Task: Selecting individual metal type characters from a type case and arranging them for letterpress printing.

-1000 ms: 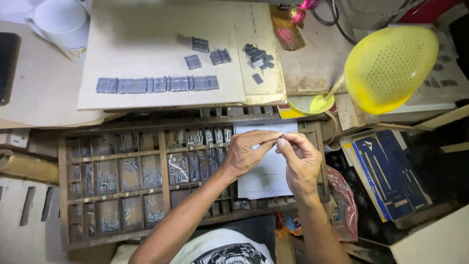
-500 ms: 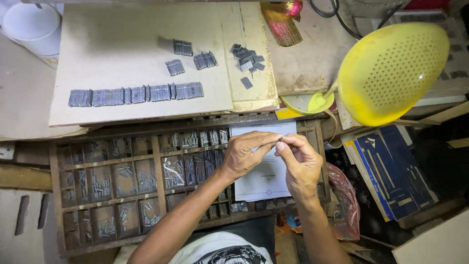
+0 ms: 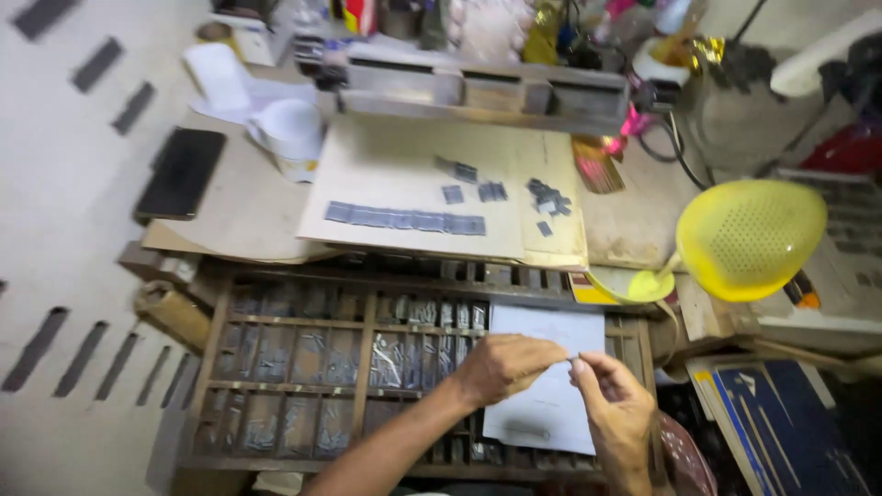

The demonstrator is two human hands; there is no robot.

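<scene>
At six o'clock, over the wooden tray (image 3: 213,363) of metal type, both hands meet above a paper (image 3: 542,404): left hand (image 3: 503,367) and right hand (image 3: 614,404) pinch a thin sliver (image 3: 571,357) between fingertips. Lamp (image 3: 749,239) at three o'clock.

— What do we see around us here?
— We look down on a cluttered workbench (image 3: 248,230) topped with worn cardboard sheets, and a pale floor (image 3: 55,276) marked with short dark slots lies to one side.
— And what stands at the back?
— We make out a low wooden shelf (image 3: 478,87) crowded with jars and oddments, with cables trailing beside it.
— How is the light?
— We find it soft and even, with a yellow perforated lamp shade (image 3: 749,237) tilted over the bench's edge.
</scene>
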